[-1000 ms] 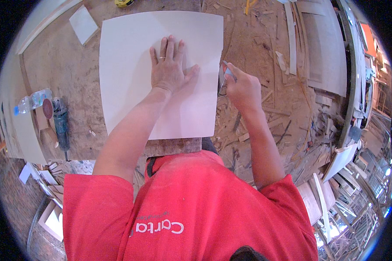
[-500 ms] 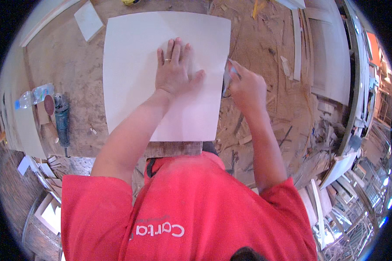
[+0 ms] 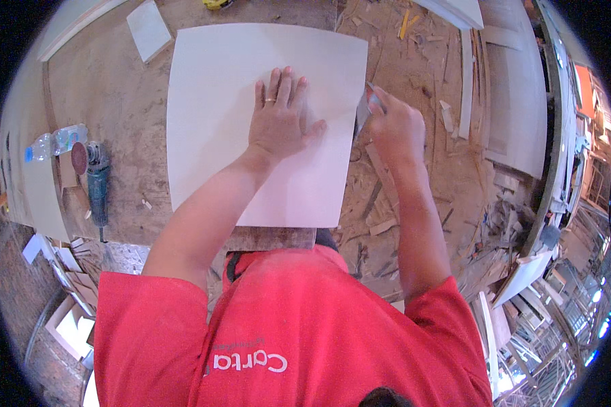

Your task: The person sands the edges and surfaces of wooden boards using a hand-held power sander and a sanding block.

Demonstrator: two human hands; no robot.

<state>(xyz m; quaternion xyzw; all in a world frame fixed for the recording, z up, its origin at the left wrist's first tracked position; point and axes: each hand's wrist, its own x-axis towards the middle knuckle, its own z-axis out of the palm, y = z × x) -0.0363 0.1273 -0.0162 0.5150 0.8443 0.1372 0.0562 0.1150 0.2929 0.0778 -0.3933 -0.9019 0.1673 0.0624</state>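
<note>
A white rectangular panel point(image 3: 217, 122) lies flat before me, its near end above a wooden block point(image 3: 271, 239) by my waist. My left hand point(image 3: 278, 125) presses palm down on the panel, fingers spread, a ring on one finger. Beside the panel's right edge, my right hand point(image 3: 400, 129) is closed around a small hand tool point(image 3: 373, 100) with a pale, partly coloured grip. Under this hand a dark, narrow part shows against the panel's edge. Fingers cover most of the tool, so its exact kind cannot be made out.
At left on the brown work surface point(image 3: 139, 176) lie an angle grinder point(image 3: 97, 183) with a reddish disc and clear plastic bottles point(image 3: 58, 141). A smaller white board point(image 3: 149, 30) lies at far left. Wood scraps point(image 3: 383, 227) and sawdust cover the right side, with long strips point(image 3: 466, 88) beyond.
The whole view has shifted slightly. My right hand has slid a little farther away along the panel's right edge, still gripping the tool. My left hand stays flat on the panel.
</note>
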